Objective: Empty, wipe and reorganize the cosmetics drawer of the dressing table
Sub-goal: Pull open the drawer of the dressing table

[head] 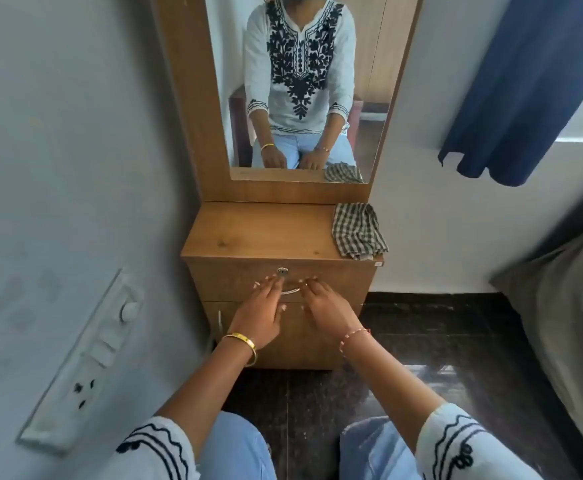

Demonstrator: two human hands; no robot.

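Head view: left hand (260, 308), fingers spread and nearly straight, fingertips at the drawer (245, 280) front beside the handle (290, 291); nothing gripped. Right hand (324, 306), fingers lightly bent, tips at the handle's other end; whether they hook it cannot be told. Drawer shut, directly under the tabletop (259, 233). Lock (282, 271) above the handle. Checked cloth (357, 230) on the tabletop's right rear corner. Mirror (300, 84) upright behind the tabletop. Switchboard (86, 358) on the wall left of the drawer.
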